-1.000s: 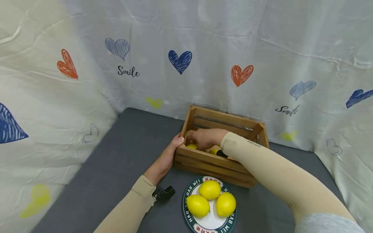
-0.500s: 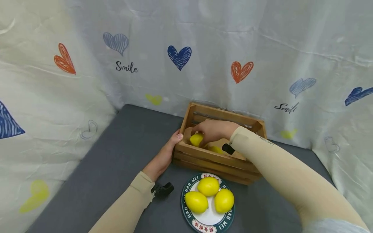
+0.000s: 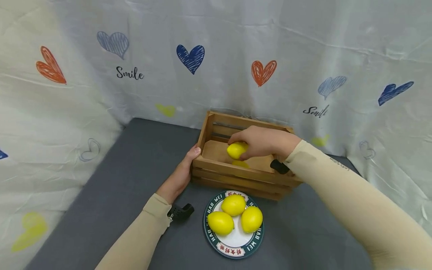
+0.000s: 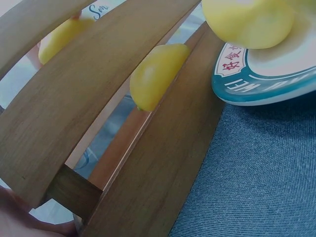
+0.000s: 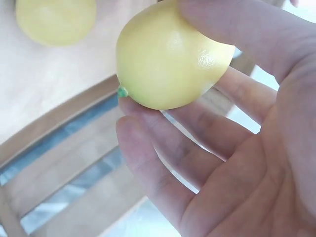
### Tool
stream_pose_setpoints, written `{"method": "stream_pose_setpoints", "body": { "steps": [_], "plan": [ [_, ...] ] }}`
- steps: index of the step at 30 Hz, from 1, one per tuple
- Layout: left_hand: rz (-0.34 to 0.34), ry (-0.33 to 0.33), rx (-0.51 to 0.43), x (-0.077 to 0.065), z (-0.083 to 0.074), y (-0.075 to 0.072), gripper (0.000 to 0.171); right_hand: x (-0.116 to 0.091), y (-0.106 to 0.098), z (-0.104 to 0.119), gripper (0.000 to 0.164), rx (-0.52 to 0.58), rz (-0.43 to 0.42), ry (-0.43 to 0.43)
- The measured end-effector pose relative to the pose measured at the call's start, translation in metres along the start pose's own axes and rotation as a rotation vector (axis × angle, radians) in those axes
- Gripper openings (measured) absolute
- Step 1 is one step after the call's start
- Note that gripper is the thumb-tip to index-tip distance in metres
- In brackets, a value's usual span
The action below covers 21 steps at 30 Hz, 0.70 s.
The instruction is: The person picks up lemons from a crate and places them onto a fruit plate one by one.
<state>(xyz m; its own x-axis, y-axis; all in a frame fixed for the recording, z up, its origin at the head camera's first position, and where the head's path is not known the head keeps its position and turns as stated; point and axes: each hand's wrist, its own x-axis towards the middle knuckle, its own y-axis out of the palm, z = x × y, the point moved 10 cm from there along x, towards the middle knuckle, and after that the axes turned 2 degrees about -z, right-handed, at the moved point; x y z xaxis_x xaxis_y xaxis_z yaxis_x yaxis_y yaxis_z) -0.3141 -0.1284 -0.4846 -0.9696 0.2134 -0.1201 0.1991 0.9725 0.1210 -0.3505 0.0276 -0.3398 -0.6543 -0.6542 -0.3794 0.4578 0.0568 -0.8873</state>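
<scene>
Lemons [image 3: 235, 150]: five; one plate [image 3: 237, 238], one crate [image 3: 216, 165].

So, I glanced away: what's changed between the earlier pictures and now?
The right hand has lifted a lemon from the left end of the crate, carrying it up and to the right. The left hand still grips the crate; another lemon lies inside, three lemons on the plate, as before.
</scene>
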Motion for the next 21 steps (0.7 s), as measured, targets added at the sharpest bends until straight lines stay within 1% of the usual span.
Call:
{"method": "stream_pose_setpoints", "body": {
  "steps": [8,14,18,21],
  "plan": [
    [0.007,-0.001,-0.005,-0.001,-0.001,0.0,0.096,-0.037,-0.012,-0.007,0.049,0.016,-0.07,0.04],
    [-0.018,-0.009,-0.011,-0.004,-0.002,-0.002,0.096,-0.066,-0.021,-0.001,0.05,-0.009,-0.145,0.024],
    [-0.012,0.007,-0.015,-0.004,-0.004,-0.002,0.095,-0.084,-0.023,0.003,0.052,-0.02,-0.181,0.033],
    [-0.006,0.01,-0.01,-0.004,-0.004,-0.002,0.094,-0.096,-0.02,0.009,0.053,-0.03,-0.192,0.017]
  ]
}}
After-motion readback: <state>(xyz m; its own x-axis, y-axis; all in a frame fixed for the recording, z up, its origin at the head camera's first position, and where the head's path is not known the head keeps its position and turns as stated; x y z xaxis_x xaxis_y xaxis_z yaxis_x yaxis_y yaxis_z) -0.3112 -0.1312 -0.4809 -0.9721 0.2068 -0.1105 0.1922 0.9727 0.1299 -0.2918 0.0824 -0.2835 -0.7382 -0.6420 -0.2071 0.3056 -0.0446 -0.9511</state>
